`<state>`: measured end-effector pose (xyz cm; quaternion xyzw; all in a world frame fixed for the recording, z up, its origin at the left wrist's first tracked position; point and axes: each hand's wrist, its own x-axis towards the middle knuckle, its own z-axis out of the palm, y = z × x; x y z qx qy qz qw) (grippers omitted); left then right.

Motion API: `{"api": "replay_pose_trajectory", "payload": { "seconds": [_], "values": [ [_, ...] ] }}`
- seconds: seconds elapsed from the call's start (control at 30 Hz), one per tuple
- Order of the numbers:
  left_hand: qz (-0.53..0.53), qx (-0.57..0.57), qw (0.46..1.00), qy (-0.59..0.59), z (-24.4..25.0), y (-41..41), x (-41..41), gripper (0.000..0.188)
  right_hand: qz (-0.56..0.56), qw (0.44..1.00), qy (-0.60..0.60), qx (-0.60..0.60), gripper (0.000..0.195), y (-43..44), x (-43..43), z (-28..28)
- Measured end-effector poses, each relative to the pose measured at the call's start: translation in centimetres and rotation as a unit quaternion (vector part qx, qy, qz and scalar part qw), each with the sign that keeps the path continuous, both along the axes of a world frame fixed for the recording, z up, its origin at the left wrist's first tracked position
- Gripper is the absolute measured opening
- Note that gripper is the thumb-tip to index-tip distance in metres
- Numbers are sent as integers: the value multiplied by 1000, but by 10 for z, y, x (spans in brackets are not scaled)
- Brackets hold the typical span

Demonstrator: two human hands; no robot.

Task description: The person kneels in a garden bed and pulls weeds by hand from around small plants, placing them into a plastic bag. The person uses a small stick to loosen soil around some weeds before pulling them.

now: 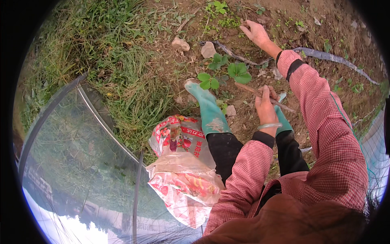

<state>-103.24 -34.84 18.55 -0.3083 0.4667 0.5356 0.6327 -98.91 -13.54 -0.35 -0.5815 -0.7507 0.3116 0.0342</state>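
My left hand (265,106), with a pale bangle at its wrist, grips a thin wooden stick (248,88) above the soil between my teal rubber boots (210,106). The stick slants across, one end near the leaves of a green plant (239,72) with toothed, strawberry-like leaflets. Farther out, my right hand (258,33) reaches down to the bare soil, beside a patch of tiny weeds (229,22). Its fingertips are drawn together at the ground. Something small and brown shows at them, too small to make out.
A printed plastic bag (186,183) rests against my leg on the left. Curved greenhouse film on a frame (82,146) stands beyond it. Long grass (122,61) covers the left bank. Stones (208,49) and a dark plastic strip (329,56) lie on the soil (323,73).
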Motion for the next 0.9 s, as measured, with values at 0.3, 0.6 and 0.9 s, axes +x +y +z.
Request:
{"api": "replay_pose_trajectory", "payload": {
  "seconds": [0.3,0.6,0.9],
  "values": [
    [19,16,1000,0,-1,-3,0,18,-30,992,29,116,24,79,26,29],
    [7,9,1000,5,0,0,5,18,140,952,-144,230,23,80,43,-37],
    [-2,4,1000,-7,3,0,2,17,219,940,-194,175,19,66,45,-33]
  ]
}}
